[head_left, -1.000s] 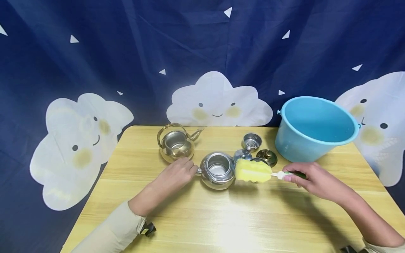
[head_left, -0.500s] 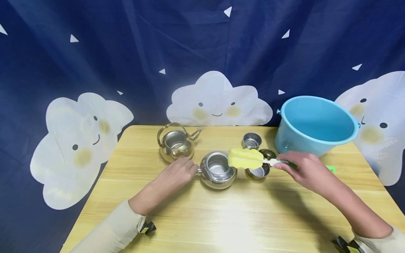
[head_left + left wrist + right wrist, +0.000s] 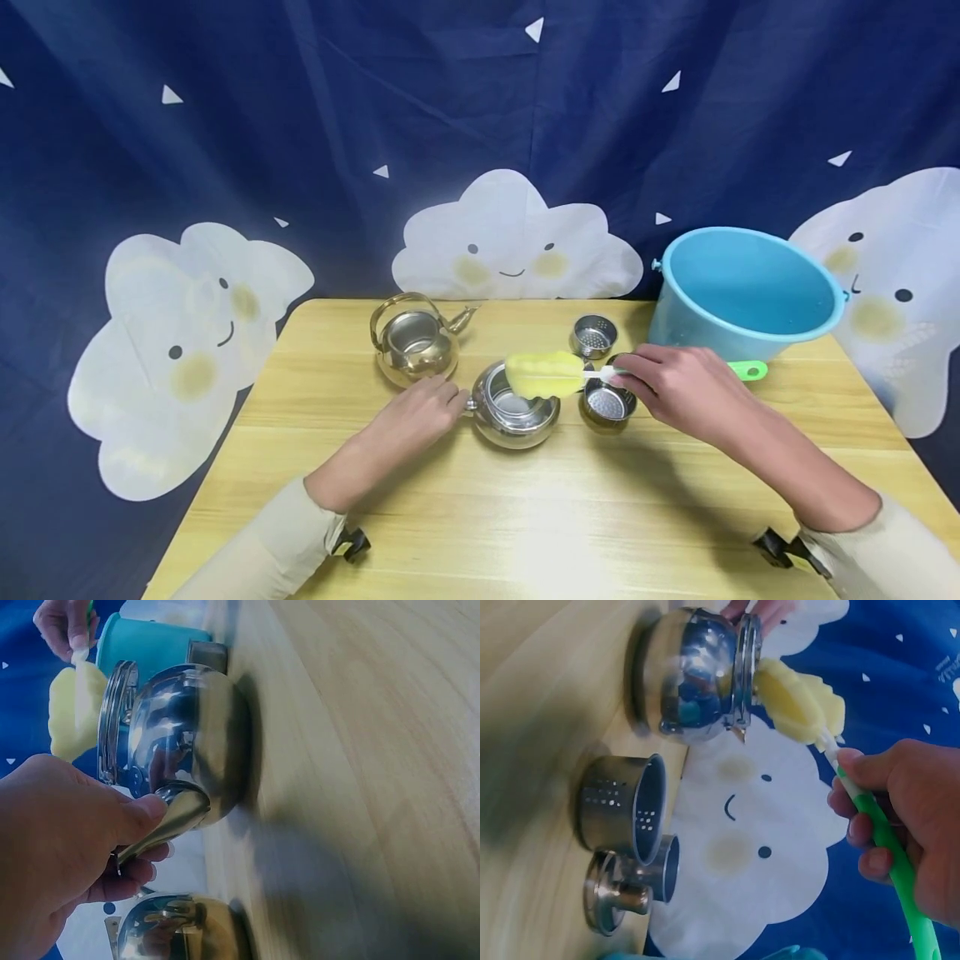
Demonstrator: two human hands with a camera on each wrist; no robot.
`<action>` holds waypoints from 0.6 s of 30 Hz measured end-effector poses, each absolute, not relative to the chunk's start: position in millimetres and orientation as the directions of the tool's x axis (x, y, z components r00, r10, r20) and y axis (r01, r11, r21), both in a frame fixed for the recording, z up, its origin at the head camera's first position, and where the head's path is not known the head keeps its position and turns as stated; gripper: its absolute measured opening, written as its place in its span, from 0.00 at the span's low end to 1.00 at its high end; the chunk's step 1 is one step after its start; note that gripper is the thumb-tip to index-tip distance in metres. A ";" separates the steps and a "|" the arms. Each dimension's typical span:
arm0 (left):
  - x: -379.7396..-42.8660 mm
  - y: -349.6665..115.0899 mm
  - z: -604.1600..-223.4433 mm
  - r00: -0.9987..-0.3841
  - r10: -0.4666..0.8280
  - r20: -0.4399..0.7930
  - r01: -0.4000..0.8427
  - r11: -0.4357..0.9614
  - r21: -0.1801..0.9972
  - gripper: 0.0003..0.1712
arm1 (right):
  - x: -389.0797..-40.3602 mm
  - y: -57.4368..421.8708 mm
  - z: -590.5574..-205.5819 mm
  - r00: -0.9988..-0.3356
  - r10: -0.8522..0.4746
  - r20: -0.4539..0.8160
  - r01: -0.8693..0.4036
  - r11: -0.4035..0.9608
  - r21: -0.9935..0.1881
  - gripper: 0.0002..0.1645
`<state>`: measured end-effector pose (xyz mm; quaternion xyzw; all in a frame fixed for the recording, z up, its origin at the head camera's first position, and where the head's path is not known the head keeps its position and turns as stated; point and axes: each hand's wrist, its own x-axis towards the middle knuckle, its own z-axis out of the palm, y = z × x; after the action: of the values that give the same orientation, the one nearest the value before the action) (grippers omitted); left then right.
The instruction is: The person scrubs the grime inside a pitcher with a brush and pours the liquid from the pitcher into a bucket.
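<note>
A round silver teapot (image 3: 517,433) stands lidless on the table. My left hand (image 3: 420,417) pinches its spout (image 3: 180,817) between thumb and fingers. In my right hand (image 3: 682,392) is a sponge brush with a yellow head (image 3: 542,377) and a green and white handle (image 3: 889,840). The yellow sponge hangs above the teapot's mouth and overlaps its far rim in the head view. From the right wrist, the sponge appears just over the rim, tilted toward the opening.
Behind my left hand stands a gold kettle (image 3: 420,360), its spout facing right. Two perforated strainers, one at the back (image 3: 594,336) and one nearer (image 3: 609,404), sit right of the teapot. A knobbed lid (image 3: 611,896) lies beside them. The blue bucket (image 3: 675,325) occupies the back right.
My right hand has carried the sponge brush leftward, from beside the teapot to above its mouth. The nearer strainer has come into view. My left hand keeps its hold on the spout.
</note>
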<state>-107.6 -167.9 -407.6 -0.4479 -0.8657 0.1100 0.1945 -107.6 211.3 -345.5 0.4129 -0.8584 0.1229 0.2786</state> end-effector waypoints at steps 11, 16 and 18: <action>-108.5 -168.0 -406.5 -0.524 0.818 0.237 0.740 0.575 -0.349 0.16 | -118.8 189.7 -328.6 -0.429 -0.759 0.490 -0.794 0.575 0.195 0.09; -109.1 -167.9 -406.3 -0.522 0.820 0.236 0.740 0.573 -0.353 0.16 | -121.2 181.2 -319.7 -0.416 -0.820 0.393 -0.779 0.544 0.312 0.15; -108.8 -167.7 -405.9 -0.521 0.819 0.242 0.742 0.574 -0.345 0.15 | -120.4 178.5 -315.8 -0.431 -0.837 0.336 -0.772 0.535 0.343 0.14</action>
<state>-108.8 -167.7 -405.9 -0.4505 -0.8663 0.0996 0.1913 -120.4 178.5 -315.8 0.4772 -0.8432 -0.0686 0.2378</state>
